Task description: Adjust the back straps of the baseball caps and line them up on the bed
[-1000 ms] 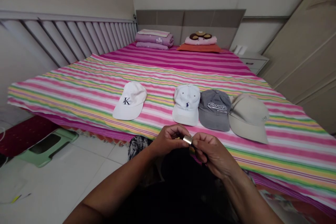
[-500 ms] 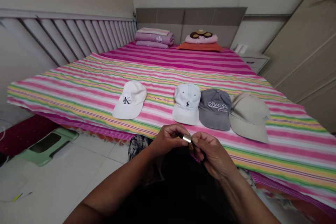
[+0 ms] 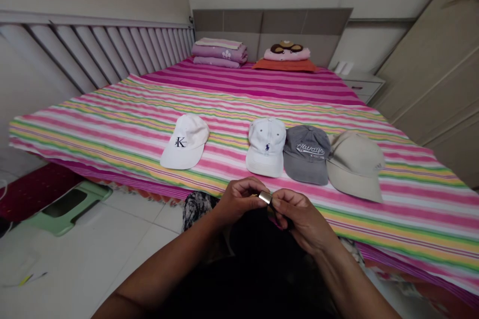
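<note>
- Head view: beyond the hands, a white cap with CK-style lettering (image 3: 186,142) lies left of centre; right of centre, a pale cap with a small dark emblem (image 3: 266,147), a gray "Always" cap (image 3: 307,154) and a beige cap (image 3: 355,165) sit side by side.
- Fingers hide part of the dark strap (image 3: 271,215); its full outline cannot be told.
- Striped cloth covers the near part of the bed (image 3: 123,124); folded purple bedding (image 3: 220,54) is at upper centre, a green stool (image 3: 69,209) at lower left.
- Shiny, smooth metal clasp (image 3: 265,197), short and flat-faced; the caps look like soft fabric with curved brims.
- Left hand (image 3: 234,202) pinches the clasp's left side, thumb below the fingers.
- Right hand (image 3: 299,212) pinches the strap just beside the clasp's right edge.
- Clasp and strap are between the two hands, below centre of the frame.
</note>
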The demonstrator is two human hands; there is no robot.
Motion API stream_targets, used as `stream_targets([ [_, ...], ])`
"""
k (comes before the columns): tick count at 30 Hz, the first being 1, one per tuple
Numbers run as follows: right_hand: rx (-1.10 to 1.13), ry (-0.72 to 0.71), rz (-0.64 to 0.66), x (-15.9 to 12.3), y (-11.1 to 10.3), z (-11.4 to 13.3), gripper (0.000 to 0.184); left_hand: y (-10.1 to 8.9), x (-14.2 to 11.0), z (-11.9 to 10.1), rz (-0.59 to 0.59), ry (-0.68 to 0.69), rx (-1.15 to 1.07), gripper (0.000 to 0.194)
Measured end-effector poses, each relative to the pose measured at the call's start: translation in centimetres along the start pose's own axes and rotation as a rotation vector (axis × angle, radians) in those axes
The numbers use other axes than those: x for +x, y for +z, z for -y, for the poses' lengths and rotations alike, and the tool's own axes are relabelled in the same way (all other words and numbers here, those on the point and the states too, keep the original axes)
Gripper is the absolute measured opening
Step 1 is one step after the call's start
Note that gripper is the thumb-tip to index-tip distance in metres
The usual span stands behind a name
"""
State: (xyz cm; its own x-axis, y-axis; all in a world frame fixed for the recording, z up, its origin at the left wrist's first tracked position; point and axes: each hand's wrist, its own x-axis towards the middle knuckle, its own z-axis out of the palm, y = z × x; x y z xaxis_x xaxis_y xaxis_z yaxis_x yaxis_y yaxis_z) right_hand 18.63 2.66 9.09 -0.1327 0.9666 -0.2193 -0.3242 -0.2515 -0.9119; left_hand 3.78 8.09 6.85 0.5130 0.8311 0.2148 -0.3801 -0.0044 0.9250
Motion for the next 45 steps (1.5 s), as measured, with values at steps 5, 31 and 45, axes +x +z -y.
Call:
stream_targets([
  [5, 0.020, 0.001, -0.006, 0.0, 0.4, 0.0, 0.026, -0.1, -0.2, 0.1, -0.045, 0.083, 0.115, 0.021],
  [31, 0.157, -0.102, -0.057, 0.3, 0.6, -0.7, 0.033, 0.0, -0.6, 0.3, -0.011, -0.078, -0.114, 0.019],
  [45, 0.097, -0.152, -0.113, 0.1, 0.6, -1.3, 0.028, 0.6, -1.1, 1.2, -0.092, -0.184, -0.342, 0.020],
])
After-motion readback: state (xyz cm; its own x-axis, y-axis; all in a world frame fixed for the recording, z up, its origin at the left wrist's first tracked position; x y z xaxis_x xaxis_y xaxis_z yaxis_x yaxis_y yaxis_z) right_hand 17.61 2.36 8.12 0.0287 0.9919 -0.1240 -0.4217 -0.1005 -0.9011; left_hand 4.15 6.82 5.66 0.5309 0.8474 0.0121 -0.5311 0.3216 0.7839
